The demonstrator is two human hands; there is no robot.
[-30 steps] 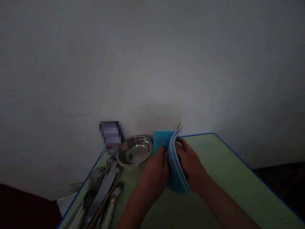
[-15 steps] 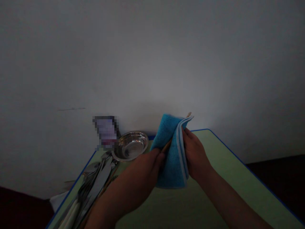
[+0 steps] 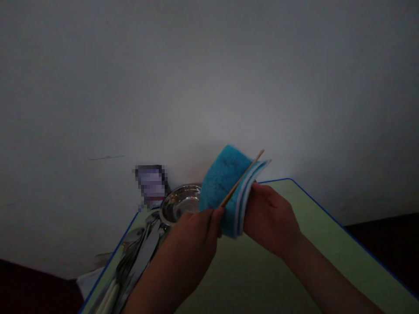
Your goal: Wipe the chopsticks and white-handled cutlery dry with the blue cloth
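Note:
My left hand (image 3: 196, 240) is closed on the near end of a thin wooden chopstick (image 3: 242, 176), pinched between thumb and fingers. The chopstick slants up and to the right, its far tip just past the cloth's edge. Behind and under it spreads a folded blue towel (image 3: 218, 179) with pale hems. My right hand (image 3: 273, 218) holds the towel from the right and behind; most of its fingers are hidden by the cloth. Both hands are above the table.
A shiny steel bowl (image 3: 180, 205) stands at the back of the green, blue-edged table (image 3: 314, 235), partly behind the towel. Left of my forearm lies a pile of cutlery (image 3: 144, 248). A blurred-out phone-like object (image 3: 152, 183) leans against the wall (image 3: 209, 87).
The towel has opened away from the chopstick, which now shows along its length instead of being wrapped. My right hand has turned, palm more upward. The view has shifted slightly.

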